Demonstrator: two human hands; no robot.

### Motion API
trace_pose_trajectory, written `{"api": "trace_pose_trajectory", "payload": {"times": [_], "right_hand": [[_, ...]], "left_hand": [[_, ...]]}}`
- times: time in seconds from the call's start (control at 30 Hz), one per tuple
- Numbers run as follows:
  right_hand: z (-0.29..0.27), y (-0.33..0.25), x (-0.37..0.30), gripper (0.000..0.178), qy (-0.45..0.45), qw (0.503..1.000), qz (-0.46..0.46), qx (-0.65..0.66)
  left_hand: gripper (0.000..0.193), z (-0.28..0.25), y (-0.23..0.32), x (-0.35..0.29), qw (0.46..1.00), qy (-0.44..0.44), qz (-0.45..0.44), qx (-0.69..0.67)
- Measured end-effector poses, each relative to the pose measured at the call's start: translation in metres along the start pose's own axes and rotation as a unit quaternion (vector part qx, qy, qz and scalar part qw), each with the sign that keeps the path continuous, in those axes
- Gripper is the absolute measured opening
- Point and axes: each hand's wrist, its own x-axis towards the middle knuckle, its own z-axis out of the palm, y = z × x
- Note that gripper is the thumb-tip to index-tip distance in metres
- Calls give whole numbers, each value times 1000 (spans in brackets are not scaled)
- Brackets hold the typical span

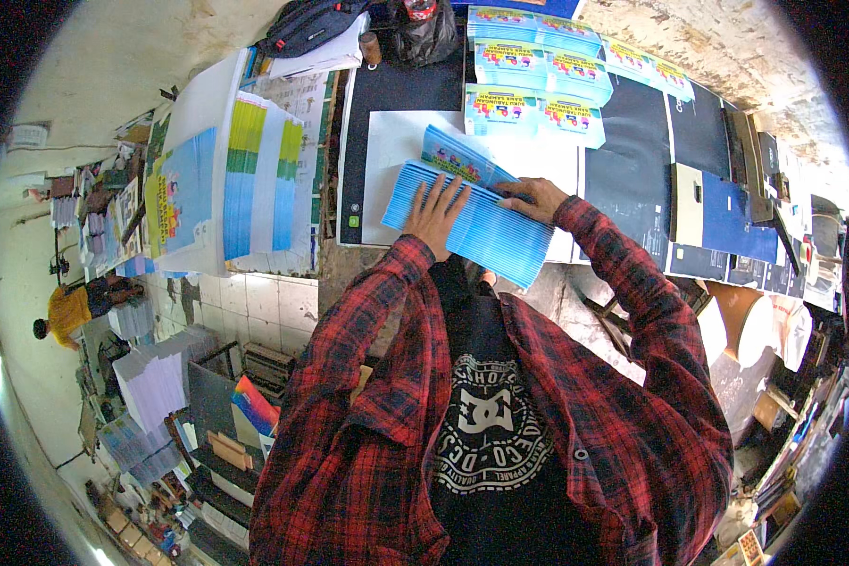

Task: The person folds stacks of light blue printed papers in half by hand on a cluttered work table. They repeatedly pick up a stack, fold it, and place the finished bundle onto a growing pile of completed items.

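A fanned row of light-blue booklets lies slantwise on a white sheet at the near edge of the table, close in front of me. My left hand rests on its left part, fingers spread and pointing away. At the right end, my right hand has its fingers bent over the far edge, gripping booklets there; how many is hidden. Behind the row, a booklet cover with a coloured picture shows, tilted and partly covered by the row.
Stacked booklets with blue and yellow covers stand at the back. More sheet stacks lie on the left table. A dark bag and a black plastic bag lie far back. Boxes sit right. A person in yellow is far left.
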Motion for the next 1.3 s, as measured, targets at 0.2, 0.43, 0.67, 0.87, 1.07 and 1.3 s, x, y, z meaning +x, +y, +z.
{"api": "trace_pose_trajectory", "payload": {"times": [0.2, 0.43, 0.67, 0.87, 1.07, 1.3], "right_hand": [[-1, 0, 1, 41, -9, 1000, -11, -6], [11, 11, 4, 38, 18, 999, -4, -49], [6, 1, -3, 48, -1, 999, -32, -32], [3, 1, -2, 49, -13, 1000, -25, -13], [12, 19, 2, 40, 23, 999, -36, -26], [14, 18, 4, 36, 42, 996, -34, -77]], "left_hand": [[121, 3, 0, -1, 1000, 8, 1, 2], [120, 9, -1, -4, 999, 43, -3, -16], [123, 10, -1, -5, 999, 36, 0, -8], [123, 2, 0, -3, 1000, 23, 1, -13], [116, 2, 0, -4, 999, 30, 0, -34], [100, 20, 0, -14, 997, 81, -19, -7]]}}
